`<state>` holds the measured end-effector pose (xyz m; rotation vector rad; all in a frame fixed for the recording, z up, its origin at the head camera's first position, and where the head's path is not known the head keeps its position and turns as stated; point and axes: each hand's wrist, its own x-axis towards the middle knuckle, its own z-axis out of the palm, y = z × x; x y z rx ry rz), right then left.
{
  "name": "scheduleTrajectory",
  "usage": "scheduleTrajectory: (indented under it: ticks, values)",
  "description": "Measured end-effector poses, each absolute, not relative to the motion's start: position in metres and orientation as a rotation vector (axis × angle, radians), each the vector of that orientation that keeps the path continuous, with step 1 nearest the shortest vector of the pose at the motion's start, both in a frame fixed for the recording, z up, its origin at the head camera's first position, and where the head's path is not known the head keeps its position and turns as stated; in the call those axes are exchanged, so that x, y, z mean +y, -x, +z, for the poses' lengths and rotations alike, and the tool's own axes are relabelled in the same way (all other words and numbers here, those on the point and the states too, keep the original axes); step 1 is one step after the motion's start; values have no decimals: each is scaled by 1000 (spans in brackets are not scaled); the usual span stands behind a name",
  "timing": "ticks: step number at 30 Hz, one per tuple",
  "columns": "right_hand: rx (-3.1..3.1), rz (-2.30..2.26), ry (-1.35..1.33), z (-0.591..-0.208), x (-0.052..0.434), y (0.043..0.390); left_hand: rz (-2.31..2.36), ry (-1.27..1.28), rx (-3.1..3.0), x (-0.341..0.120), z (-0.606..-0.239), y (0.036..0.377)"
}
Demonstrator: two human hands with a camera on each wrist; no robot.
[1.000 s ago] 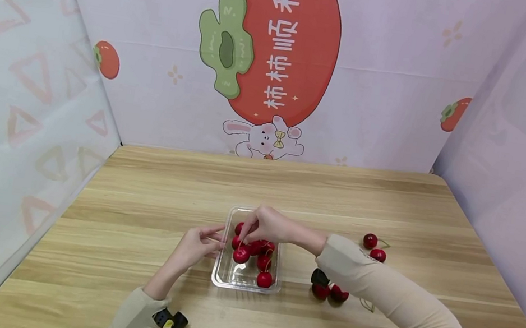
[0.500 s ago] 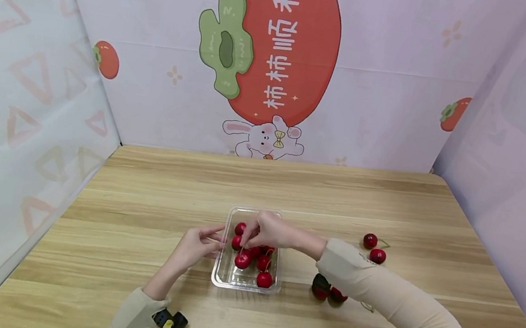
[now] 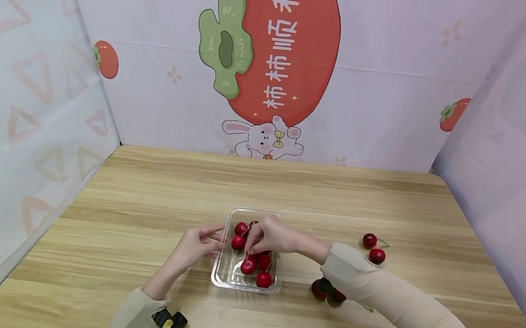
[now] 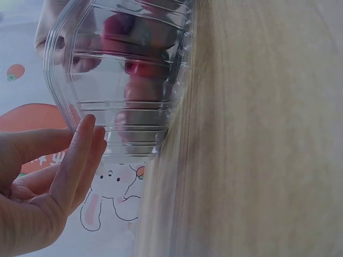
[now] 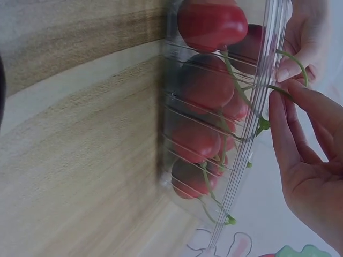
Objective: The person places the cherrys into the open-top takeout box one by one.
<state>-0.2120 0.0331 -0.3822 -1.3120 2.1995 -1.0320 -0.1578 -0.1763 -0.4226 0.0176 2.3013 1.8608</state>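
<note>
A clear plastic box (image 3: 234, 286) with several red cherries in it stands mid-table. My right hand (image 3: 274, 236) is over the box, pinching the green stem (image 5: 283, 92) of a cherry (image 3: 248, 266) between thumb and forefinger. That cherry is low inside the box, close to the other cherries (image 3: 238, 242). Along the box's left side, my left hand (image 3: 197, 246) rests its outstretched fingers (image 4: 79, 155) against the wall near the rim. Part of the pile is hidden beneath the right hand.
Two cherries (image 3: 377, 256) lie on the wooden table (image 3: 180, 174) at the right, beyond the right sleeve (image 3: 377, 289). Nearer, more cherries (image 3: 318, 290) are partly covered by the black wrist camera (image 3: 326, 284). Printed cloth (image 3: 381, 91) closes off the back and sides.
My right hand has shifted slightly to the right and toward me, carrying the cherry by its stem toward the front of the box. The left hand has stayed put.
</note>
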Motion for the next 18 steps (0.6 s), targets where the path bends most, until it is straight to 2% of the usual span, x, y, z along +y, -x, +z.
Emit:
scheduleTrajectory:
  ticks: [18]
  values:
    - [2168,-979,1297,-388,46,204,1877,-3,2285,-177,-424,158]
